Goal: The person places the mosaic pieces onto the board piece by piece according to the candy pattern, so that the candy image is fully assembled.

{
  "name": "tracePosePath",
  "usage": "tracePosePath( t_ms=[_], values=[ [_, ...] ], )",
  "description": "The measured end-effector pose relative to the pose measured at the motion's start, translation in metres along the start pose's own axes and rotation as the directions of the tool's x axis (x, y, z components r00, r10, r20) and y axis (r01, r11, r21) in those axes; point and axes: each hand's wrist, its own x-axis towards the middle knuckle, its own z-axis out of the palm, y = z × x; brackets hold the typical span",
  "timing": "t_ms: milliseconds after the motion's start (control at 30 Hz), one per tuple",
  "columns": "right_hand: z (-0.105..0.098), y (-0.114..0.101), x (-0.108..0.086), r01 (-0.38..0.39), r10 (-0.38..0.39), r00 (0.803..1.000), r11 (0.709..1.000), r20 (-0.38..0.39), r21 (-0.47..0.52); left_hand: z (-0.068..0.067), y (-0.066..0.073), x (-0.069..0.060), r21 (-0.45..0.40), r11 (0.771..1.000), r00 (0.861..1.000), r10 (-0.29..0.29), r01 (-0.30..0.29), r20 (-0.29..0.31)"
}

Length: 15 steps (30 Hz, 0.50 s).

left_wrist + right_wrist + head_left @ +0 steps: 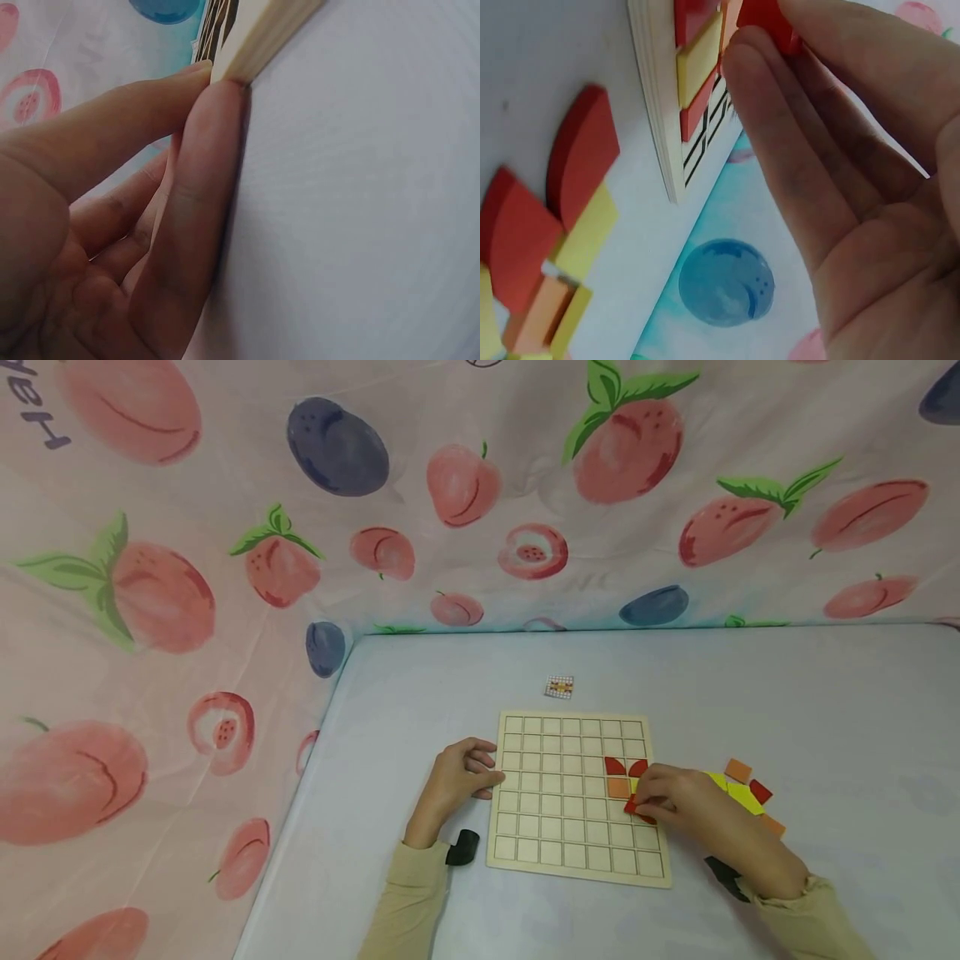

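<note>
Board (552,793) first: we steady its left edge in a left-hand (455,774) pinch. Our right hand (686,797), its grip clamped on a red tile (771,19) over the board's right side, should square it before releasing.

We see a wrinkly pale pink sheet (408,497) behind and to the left of a white table (322,827). On the sheet we spot big red fruits (163,597), green leaves (63,568), blue fruits (338,447) and dark letters (35,417). Our light looks soft.
</note>
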Motion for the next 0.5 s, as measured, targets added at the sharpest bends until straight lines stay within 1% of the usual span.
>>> tracePosePath(
  t_ms=[33,133,233,267,400,500],
  values=[
    [0.001,-0.0001,0.0008,0.006,-0.006,1.0,1.0,0.012,0.003,-0.0003,0.0052,-0.0028,0.002,1.0,1.0,0.002,-0.002,0.003],
    [0.0036,-0.0013,0.0031,0.002,-0.002,0.999,1.0,0.04,-0.001,-0.0003,0.0044,-0.0026,0.002,1.0,1.0,0.005,-0.005,0.005],
    [0.0046,-0.0033,0.005,-0.032,0.032,0.997,0.999,0.07,0.001,-0.0005,0.0036,-0.0022,0.003,1.0,1.0,0.006,-0.006,0.007],
    [0.0049,-0.0038,0.0055,-0.04,0.04,0.996,0.999,0.077,-0.001,-0.0003,-0.0014,0.0004,0.001,1.0,1.0,0.004,-0.004,0.004],
    [0.0058,-0.0041,0.007,-0.027,0.028,0.995,1.0,0.093,-0.008,-0.0002,-0.0013,0.0009,0.003,1.0,1.0,0.001,-0.001,0.001],
    [0.0065,-0.0043,0.0084,-0.018,0.022,0.994,0.999,0.106,-0.033,-0.0002,-0.001,0.0012,0.004,1.0,1.0,-0.002,0.002,-0.002]
  ],
)
